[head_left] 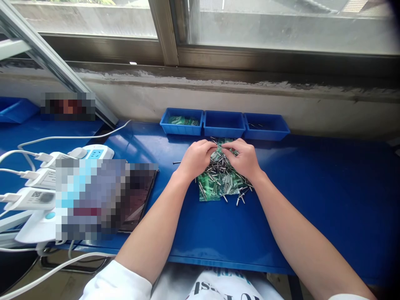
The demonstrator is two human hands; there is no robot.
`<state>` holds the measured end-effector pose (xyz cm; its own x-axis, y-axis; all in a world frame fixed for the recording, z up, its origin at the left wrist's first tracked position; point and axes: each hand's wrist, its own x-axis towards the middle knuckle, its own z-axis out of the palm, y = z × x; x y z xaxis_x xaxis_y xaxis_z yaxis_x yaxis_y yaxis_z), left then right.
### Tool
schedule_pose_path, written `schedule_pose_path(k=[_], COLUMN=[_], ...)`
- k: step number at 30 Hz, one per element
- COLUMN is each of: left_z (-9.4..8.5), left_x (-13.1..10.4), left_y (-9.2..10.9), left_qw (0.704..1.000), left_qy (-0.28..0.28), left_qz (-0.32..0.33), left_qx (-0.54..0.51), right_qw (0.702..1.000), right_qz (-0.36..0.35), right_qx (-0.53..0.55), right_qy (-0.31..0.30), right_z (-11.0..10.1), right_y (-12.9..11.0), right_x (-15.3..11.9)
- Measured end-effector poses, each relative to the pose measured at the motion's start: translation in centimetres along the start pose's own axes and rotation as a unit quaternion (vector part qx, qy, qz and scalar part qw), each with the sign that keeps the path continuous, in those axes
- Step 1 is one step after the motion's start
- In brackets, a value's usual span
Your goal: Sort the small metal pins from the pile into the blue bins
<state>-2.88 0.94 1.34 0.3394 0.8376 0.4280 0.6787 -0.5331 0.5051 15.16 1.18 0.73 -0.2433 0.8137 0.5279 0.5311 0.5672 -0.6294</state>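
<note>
My left hand (197,157) and my right hand (243,156) meet above a pile on the blue table, fingertips pinched close together. Between them is a small clear-and-green plastic bag (219,146), gripped from both sides; my fingers partly hide it. Below spreads a heap of loose silvery pins that look like blind rivets (222,164). Toward me, mixed with the heap, lie more green packets, one at the left (208,187) and another at the right (230,184), with rivets on and around them. A single dark rivet (176,163) lies apart, left of my left hand.
Behind the pile stand three blue bins: the left bin (181,130) holds green packets, then a middle bin (224,130) and a right bin (267,134) with a few pins. Leftward are a white power strip (34,227) with plugs and cables, and a dark flat device (137,212), partly blurred.
</note>
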Motion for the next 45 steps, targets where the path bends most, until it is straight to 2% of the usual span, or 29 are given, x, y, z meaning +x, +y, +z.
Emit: schedule_pose_path(k=[4, 8, 19, 21, 24, 27, 29, 33, 38, 40, 42, 45], left_z=[0.1, 0.2, 0.0, -0.2, -0.4, -0.5, -0.6, -0.6, -0.5, -0.5, -0.5, -0.4], left_x=[-0.1, -0.2, -0.3, -0.2, -0.1, 0.0, 0.0, 0.0, 0.0, 0.0, 0.0, 0.0], left_y=[0.1, 0.0, 0.1, 0.2, 0.1, -0.3, -0.6, -0.8, -1.0, -1.0, -1.1, -1.1], left_qw=[1.0, 0.999, 1.0, 0.999, 0.995, 0.984, 0.979, 0.976, 0.976, 0.977, 0.978, 0.978], left_qy=[0.0, 0.003, 0.002, 0.019, 0.089, 0.167, 0.187, 0.181, 0.164, 0.156, 0.147, 0.13], left_qz=[-0.02, -0.026, -0.006, -0.003, -0.024, -0.059, -0.08, -0.123, -0.14, -0.142, -0.145, -0.157], left_qx=[0.024, 0.037, -0.015, -0.028, -0.028, -0.018, -0.007, 0.016, 0.033, 0.037, 0.041, 0.049], right_qw=[0.999, 0.998, 0.992, 0.992, 0.993, 0.995, 0.996, 0.987, 0.957, 0.951, 0.952, 0.955], right_qz=[0.029, 0.025, 0.03, 0.028, 0.023, 0.012, 0.006, 0.025, 0.095, 0.13, 0.156, 0.161], right_qx=[0.023, 0.056, 0.107, 0.116, 0.115, 0.082, 0.045, -0.034, -0.12, -0.143, -0.162, -0.186], right_qy=[0.006, -0.024, -0.052, -0.037, 0.016, 0.045, 0.074, 0.153, 0.245, 0.242, 0.209, 0.167], right_z=[-0.2, -0.3, -1.3, -1.4, -1.8, -2.1, -2.2, -2.3, -3.3, -3.7, -4.0, -3.9], right_y=[-0.4, -0.8, -1.0, -0.8, -0.6, -0.3, -0.1, 0.3, 1.2, 1.8, 2.4, 3.1], right_x=[-0.2, -0.5, -0.7, -0.7, -0.8, -0.8, -0.8, -0.6, 0.4, 0.8, 0.9, 0.6])
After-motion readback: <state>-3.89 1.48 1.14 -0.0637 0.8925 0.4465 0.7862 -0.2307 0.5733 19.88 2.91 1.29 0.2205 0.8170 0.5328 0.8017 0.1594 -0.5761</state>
